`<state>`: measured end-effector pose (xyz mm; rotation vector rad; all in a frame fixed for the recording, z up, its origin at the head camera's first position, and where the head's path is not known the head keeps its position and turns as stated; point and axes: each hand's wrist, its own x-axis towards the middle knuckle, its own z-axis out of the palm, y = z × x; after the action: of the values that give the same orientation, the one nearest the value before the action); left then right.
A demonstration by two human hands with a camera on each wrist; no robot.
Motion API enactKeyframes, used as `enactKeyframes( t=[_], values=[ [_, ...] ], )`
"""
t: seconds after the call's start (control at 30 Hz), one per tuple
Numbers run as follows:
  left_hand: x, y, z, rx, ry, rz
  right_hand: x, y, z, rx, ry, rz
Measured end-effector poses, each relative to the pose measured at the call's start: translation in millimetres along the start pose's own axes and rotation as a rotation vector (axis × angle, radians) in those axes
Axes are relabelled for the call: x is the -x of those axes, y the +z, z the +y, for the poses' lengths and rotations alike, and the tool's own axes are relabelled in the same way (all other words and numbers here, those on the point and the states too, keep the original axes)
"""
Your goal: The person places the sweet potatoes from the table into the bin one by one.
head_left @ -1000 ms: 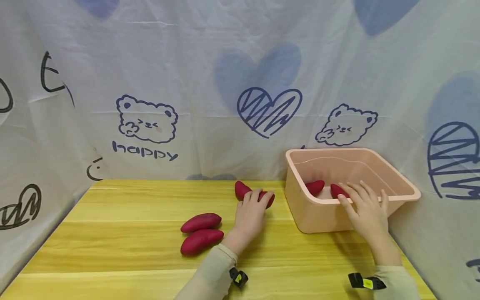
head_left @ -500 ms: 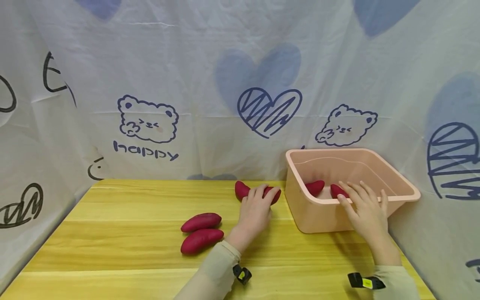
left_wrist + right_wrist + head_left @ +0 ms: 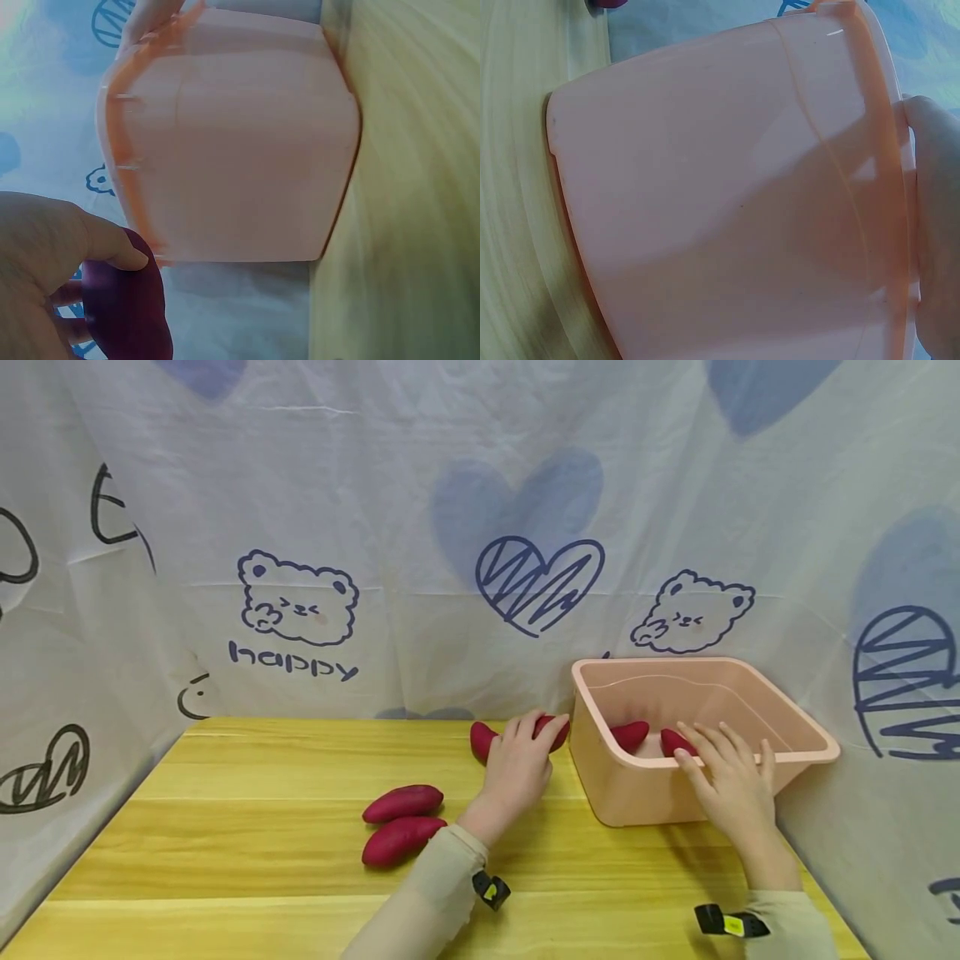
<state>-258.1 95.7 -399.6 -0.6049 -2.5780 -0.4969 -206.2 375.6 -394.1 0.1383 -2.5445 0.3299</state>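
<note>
My left hand (image 3: 517, 766) grips a purple-red sweet potato (image 3: 127, 300), thumb along its side, just left of the pink plastic bin (image 3: 637, 797). In the left wrist view the sweet potato is up at rim height, apart from the wooden surface. A second sweet potato (image 3: 482, 742) lies on the table to the left of that hand, partly hidden by it. My right hand (image 3: 731, 777) rests on the bin's near rim with its fingers spread over the inside. Two sweet potatoes show in the bin, one at the left (image 3: 630, 736) and another (image 3: 677, 742) beside the right fingertips.
Two more sweet potatoes, an upper (image 3: 402, 804) and a lower one (image 3: 402, 841), lie side by side on the wooden table (image 3: 247, 843), near the left forearm. A printed cloth (image 3: 420, 635) hangs behind the table and along both sides.
My left hand has moved right and slightly up with the gripped sweet potato, toward the bin, leaving the other one where it lay. My right hand stays on the rim.
</note>
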Motion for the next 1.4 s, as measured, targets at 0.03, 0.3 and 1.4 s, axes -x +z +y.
enactKeyframes(
  t=[0.03,0.3,1.4],
  values=[
    [-1.9,-0.8,0.7,-0.001,0.000,0.001,0.0,-0.1,0.1,0.002,0.001,-0.002],
    [-15.4,-10.5,5.0,-0.022,0.027,0.015,-0.3,-0.3,2.1,-0.003,-0.004,-0.023],
    [-71.2,-34.4,29.0,-0.183,0.266,0.079,-1.4,0.7,3.9,-0.004,-0.017,0.000]
  ],
)
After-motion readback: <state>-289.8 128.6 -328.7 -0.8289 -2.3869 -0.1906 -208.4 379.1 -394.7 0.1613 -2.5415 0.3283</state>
